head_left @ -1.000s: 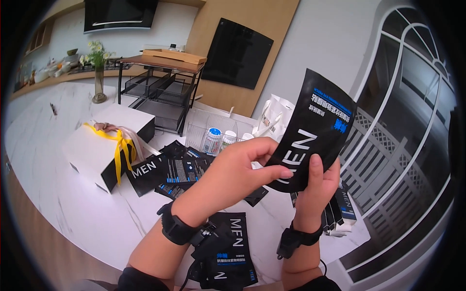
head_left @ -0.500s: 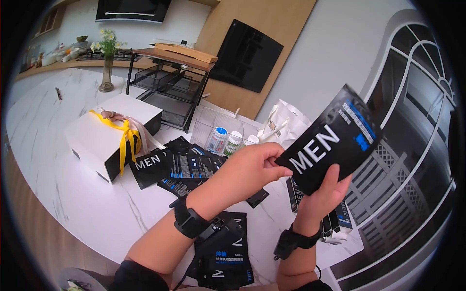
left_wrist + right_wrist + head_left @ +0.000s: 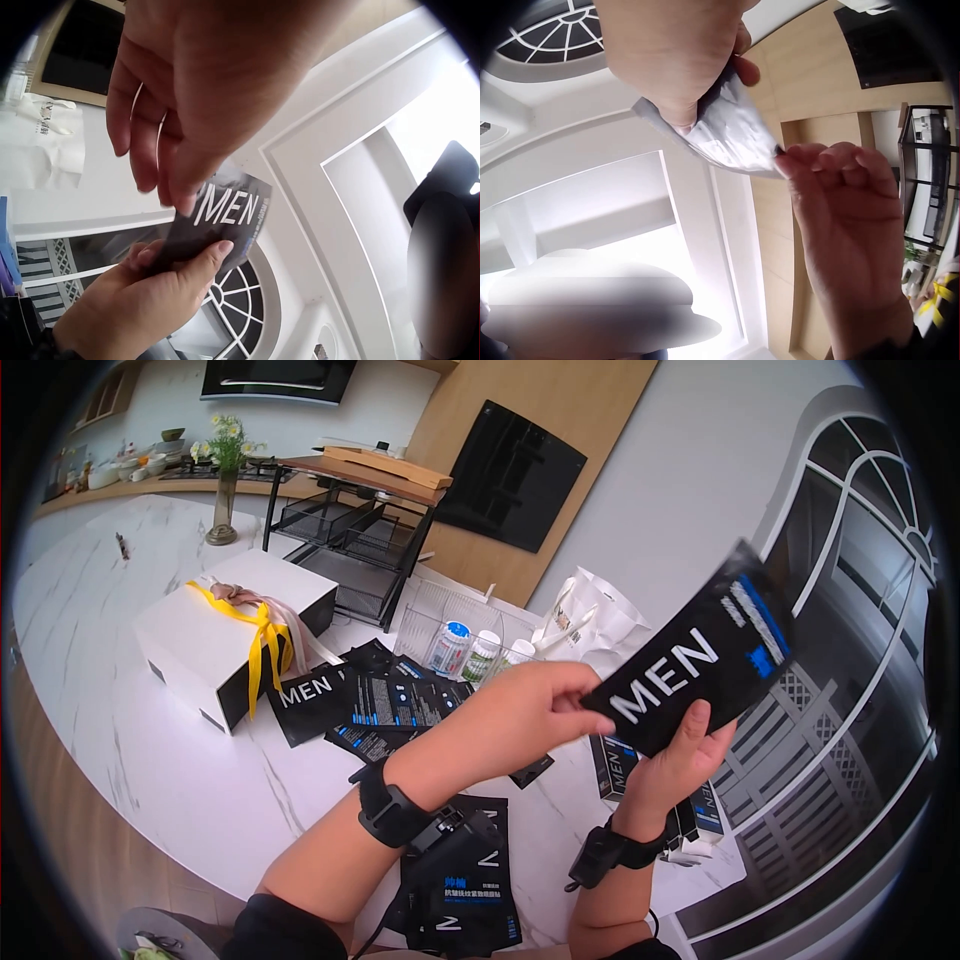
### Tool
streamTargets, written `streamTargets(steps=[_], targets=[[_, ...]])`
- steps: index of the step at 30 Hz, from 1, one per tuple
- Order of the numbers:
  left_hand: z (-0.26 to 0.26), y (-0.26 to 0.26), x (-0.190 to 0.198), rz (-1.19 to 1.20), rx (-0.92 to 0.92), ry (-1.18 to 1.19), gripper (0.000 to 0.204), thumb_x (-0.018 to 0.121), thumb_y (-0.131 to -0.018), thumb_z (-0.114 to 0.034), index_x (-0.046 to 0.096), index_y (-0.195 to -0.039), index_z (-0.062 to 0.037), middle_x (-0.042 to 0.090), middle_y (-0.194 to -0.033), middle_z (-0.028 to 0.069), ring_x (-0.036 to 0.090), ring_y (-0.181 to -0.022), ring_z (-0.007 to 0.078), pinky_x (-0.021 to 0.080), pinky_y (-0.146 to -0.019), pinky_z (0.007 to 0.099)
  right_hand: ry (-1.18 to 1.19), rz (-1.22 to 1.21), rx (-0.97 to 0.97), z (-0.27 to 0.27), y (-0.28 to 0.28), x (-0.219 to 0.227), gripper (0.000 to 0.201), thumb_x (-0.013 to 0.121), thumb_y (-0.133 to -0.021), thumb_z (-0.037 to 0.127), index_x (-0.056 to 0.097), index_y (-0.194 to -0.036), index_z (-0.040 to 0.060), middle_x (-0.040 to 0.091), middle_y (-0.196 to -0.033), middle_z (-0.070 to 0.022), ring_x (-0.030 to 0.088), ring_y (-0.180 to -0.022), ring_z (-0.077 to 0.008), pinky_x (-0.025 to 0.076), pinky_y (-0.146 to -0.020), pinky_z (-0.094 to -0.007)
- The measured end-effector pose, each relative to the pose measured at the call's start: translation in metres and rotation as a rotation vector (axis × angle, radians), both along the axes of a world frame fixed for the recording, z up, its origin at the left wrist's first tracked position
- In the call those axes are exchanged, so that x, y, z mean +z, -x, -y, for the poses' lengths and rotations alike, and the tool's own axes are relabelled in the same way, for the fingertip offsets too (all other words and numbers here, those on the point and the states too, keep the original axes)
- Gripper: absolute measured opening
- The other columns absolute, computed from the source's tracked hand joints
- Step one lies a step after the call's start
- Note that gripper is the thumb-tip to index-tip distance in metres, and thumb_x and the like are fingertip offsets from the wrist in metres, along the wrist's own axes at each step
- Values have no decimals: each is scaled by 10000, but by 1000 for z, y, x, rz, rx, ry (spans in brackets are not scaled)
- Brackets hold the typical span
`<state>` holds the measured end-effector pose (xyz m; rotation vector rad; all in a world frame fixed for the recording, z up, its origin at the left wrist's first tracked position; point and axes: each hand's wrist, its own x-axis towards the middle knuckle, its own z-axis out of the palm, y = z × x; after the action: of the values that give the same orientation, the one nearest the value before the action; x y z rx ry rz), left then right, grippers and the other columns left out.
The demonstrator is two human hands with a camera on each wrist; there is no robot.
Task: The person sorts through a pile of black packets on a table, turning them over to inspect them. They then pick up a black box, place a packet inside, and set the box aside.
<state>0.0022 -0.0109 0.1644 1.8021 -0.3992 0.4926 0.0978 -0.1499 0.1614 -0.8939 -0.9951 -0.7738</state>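
Observation:
A black sachet [image 3: 680,660] with white "MEN" lettering and blue print is held up above the table, tilted. My left hand [image 3: 545,705] pinches its left corner between thumb and forefinger. Lower down, my right hand [image 3: 685,760] grips the sachet, its thumb across the printed front. In the left wrist view, the left fingertips are right at the edge of the sachet [image 3: 217,217] beside the lettering. From the right wrist, the sachet [image 3: 731,131] looks shiny and creased, stretched between both hands. Beneath my forearms more black sachets [image 3: 465,890] lie on the white marbled table [image 3: 250,810].
Behind the left forearm is a pile of black sachets [image 3: 400,700]. A white box [image 3: 220,630] with yellow ribbon stands left. Further back are a clear bin [image 3: 415,630] with bottles, a wire-drawer rack [image 3: 345,550] and a white bag [image 3: 590,610]. Black cartons [image 3: 705,810] sit at right.
The sachet has swung from nearly upright to leaning rightward, uncovering its whole "MEN" lettering. Both hands have shifted right with it, and the left fingers now pinch at its corner. The head view has shifted slightly.

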Motion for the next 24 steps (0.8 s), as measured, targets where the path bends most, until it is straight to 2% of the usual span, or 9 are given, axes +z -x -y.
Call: streamTargets(steps=[2, 4, 5, 8, 10, 16, 19, 22, 24], targets=[[-2, -16, -11, 122, 75, 272, 195, 641, -795, -131, 554, -928, -18, 549, -763, 3, 513, -702, 59, 422, -635, 199, -5, 6, 18, 0, 5, -1, 351, 483, -885, 121, 392, -1196, -17, 528, -1119, -126, 560, -980, -194, 483, -808, -296], [-9, -17, -14, 111, 111, 230, 278, 557, -858, -207, 522, -1063, -24, 577, -828, 21, 549, -758, 76, 442, -704, 204, -12, 26, 54, 2, 7, -3, 348, 430, -861, 41, 371, -1198, -24, 504, -1140, -142, 539, -1007, -216, 453, -857, -322], [-11, -14, -12, 25, 67, 308, 303, 496, -885, -271, 524, -1061, -26, 588, -850, 32, 552, -767, 82, 444, -719, 213, 88, 65, -158, 5, 6, -6, 365, 391, -834, 4, 354, -1196, -30, 491, -1145, -152, 519, -1024, -234, 411, -906, -339], [-17, -10, -8, -85, -40, 388, 486, 320, -928, -438, 525, -1068, -20, 607, -897, 53, 563, -784, 103, 446, -757, 237, 326, 482, -297, 11, 4, 8, 182, 627, -730, 161, 560, -869, 64, 555, -975, -110, 537, -961, -239, 340, -953, -447], [-18, -6, -4, -83, -145, 486, 557, 271, -926, -484, 534, -1042, -6, 610, -893, 55, 567, -798, 101, 445, -755, 237, 308, 408, -418, 6, 7, 5, 186, 694, -644, 245, 591, -696, 100, 581, -985, -118, 526, -1028, -300, 296, -974, -503], [-17, -18, -10, 61, -5, 459, 136, 645, -790, -90, 552, -874, -35, 612, -795, -8, 552, -724, 37, 435, -659, 172, 369, 425, -553, 1, 7, 6, 235, 628, -753, 247, 628, -915, 77, 488, -1196, -168, 419, -1169, -312, 274, -1008, -429], [-14, -16, -9, 112, -6, 458, 121, 635, -804, -119, 554, -841, -36, 603, -784, -12, 546, -716, 32, 431, -657, 173, 173, -34, 55, -4, 3, 4, 434, 363, -928, 232, 360, -1246, -63, 482, -1200, -171, 436, -1146, -236, 316, -977, -330], [-9, -10, -5, 65, 159, 340, 137, 647, -790, -118, 559, -837, -24, 595, -767, -9, 537, -716, 44, 431, -666, 190, 311, -172, 246, 4, 6, 6, 393, 382, -927, 208, 387, -1232, -39, 528, -1138, -175, 498, -1043, -188, 340, -938, -304], [-7, -9, -5, 180, 251, 63, 151, 656, -774, -110, 572, -852, -12, 593, -766, 5, 534, -736, 67, 432, -682, 213, 310, -209, 67, 1, 6, 5, 311, 426, -911, 173, 453, -1146, -29, 578, -986, -121, 564, -894, -162, 417, -846, -276]])
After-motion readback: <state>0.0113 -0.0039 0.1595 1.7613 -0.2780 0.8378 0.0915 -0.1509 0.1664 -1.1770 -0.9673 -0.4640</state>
